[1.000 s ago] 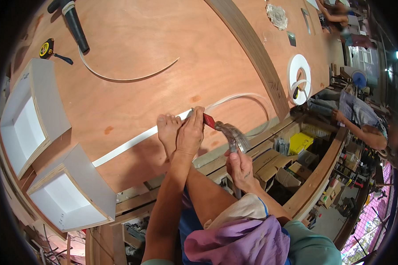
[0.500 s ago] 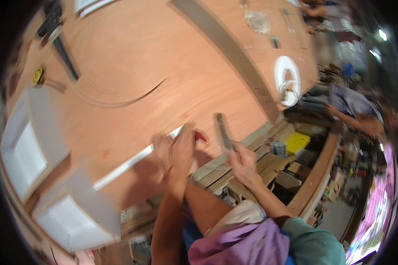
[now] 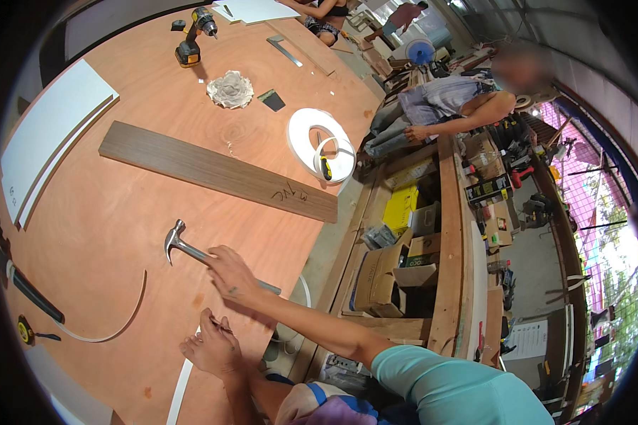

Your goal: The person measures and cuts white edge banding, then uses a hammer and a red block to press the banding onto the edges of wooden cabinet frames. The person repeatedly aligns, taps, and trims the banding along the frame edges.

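My right hand (image 3: 230, 275) is closed over the handle of a claw hammer (image 3: 191, 249). The steel head points to the far left, and the handle's grey end shows past my palm. Close to the table's front edge, my left hand (image 3: 213, 348) is bent over a narrow white strip (image 3: 180, 393). A small dark thing (image 3: 222, 324) shows at its curled fingers; its kind is unclear. The strip runs toward the lower edge of the view, partly hidden by this hand.
A brown plank (image 3: 220, 171) lies beyond the hammer. Around it are a white ring (image 3: 301, 134), a cordless drill (image 3: 190, 46), curved white panels (image 3: 60, 131) and a tape measure (image 3: 25, 330). A person (image 3: 439, 106) sits at the right, beside shelving with boxes (image 3: 379, 280).
The view has swung toward the right, bringing the drill and shelves into sight. My right arm now stretches farther over the table. The red thing by my left hand no longer shows.
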A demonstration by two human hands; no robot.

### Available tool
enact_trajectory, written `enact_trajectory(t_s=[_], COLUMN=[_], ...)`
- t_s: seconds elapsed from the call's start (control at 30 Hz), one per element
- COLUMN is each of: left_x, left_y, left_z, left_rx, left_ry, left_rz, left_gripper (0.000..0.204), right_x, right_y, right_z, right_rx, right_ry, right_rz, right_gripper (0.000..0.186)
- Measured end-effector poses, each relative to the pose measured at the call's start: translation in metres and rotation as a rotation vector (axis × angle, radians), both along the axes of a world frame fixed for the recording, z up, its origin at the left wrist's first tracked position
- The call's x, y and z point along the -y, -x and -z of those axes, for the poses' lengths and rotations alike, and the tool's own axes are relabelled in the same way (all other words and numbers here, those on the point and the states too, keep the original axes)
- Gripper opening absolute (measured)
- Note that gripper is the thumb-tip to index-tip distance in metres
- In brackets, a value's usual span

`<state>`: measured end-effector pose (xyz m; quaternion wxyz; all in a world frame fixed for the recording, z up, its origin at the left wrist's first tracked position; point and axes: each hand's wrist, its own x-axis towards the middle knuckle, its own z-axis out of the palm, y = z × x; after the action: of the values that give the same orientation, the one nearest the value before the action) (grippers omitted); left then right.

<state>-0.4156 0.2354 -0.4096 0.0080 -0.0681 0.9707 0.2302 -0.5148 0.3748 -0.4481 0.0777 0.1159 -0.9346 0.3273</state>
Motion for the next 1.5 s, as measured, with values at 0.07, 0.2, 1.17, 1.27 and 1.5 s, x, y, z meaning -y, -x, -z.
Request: enact_trajectory(t_s=[0.07, 0.2, 1.17, 1.27, 1.5], left_x=[0.005, 0.004, 0.175, 0.189, 0.136], left_y=[-0.001, 0.001, -0.12, -0.189, -0.269], left_z=[0.008, 0.006, 0.066, -0.001, -0.034], left_rx=[-0.032, -0.024, -0.269, 0.119, 0.281], left_ry=[0.034, -0.035, -0.577, 0.147, -0.264], left_rz=[-0.011, 0.045, -0.286, 0.112, -0.015], left_gripper=[0.035, 0.037, 0.057, 0.057, 0.066], right_x=[-0.016, -0.089, -0.296, -0.399, -0.406], right_y=[-0.016, -0.05, 0.099, 0.124, 0.173], right_z=[-0.011, 0.012, 0.018, 0.047, 0.01], right_rx=[-0.093, -0.082, -0.137, 0.467, 0.929], right_ry=[-0.051, -0.142, -0.246, -0.599, 0.18], right_rz=[0.056, 0.443, 0.594, 0.407, 0.616], right_gripper=[0.033, 0.039, 0.037, 0.037, 0.042])
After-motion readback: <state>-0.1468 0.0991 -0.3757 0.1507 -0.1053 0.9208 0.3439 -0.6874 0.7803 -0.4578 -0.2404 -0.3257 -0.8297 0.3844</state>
